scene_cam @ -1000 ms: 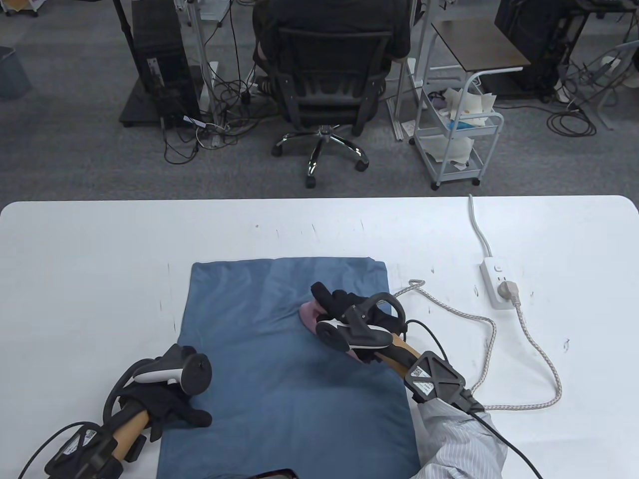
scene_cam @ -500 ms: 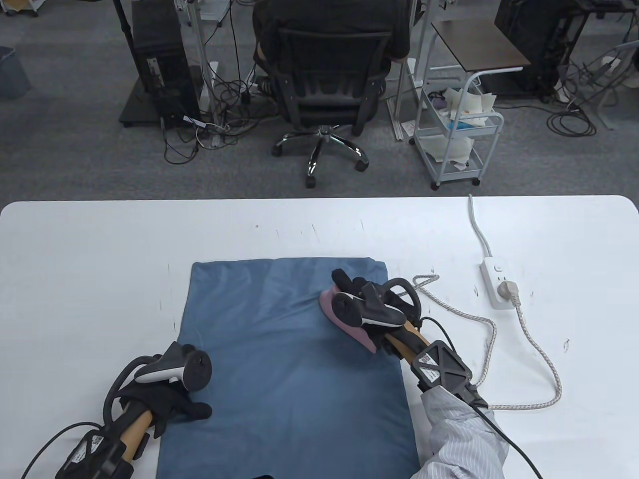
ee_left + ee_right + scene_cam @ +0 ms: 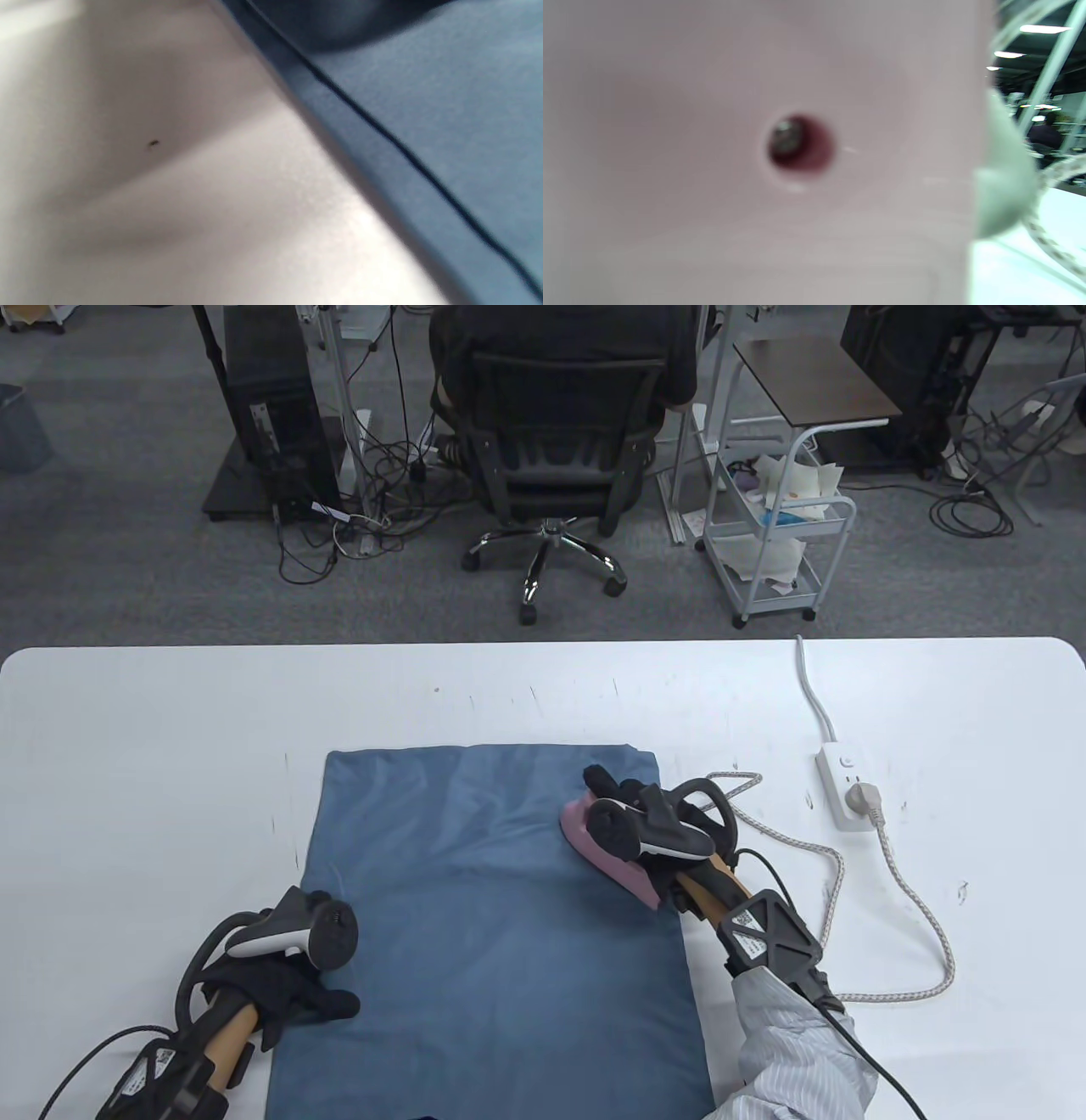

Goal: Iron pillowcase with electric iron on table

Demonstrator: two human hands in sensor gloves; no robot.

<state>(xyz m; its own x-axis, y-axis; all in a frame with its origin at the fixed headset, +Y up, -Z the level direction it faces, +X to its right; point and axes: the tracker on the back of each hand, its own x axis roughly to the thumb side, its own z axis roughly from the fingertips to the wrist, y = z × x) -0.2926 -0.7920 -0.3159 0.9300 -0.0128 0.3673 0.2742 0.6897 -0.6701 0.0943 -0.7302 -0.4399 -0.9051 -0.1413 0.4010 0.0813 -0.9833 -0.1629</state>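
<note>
A blue pillowcase [image 3: 484, 899] lies flat on the white table [image 3: 153, 746]. My right hand [image 3: 632, 806] grips the handle of a pink electric iron [image 3: 607, 857] that sits on the pillowcase near its right edge, towards the far corner. The iron's pink body [image 3: 712, 169] fills the right wrist view. My left hand [image 3: 314, 997] rests on the pillowcase's left edge near the front, fingers laid flat on the cloth. The left wrist view shows that seamed blue edge [image 3: 424, 127] against the table [image 3: 127, 212].
The iron's braided cord [image 3: 891, 891] loops over the table on the right and plugs into a white power strip [image 3: 844, 785]. Beyond the table's far edge stand an office chair [image 3: 560, 458] and a white cart [image 3: 776, 534].
My right hand has slid the iron to the right and a little away from me across the pillowcase, towards its right edge. My left hand has stayed in place.
</note>
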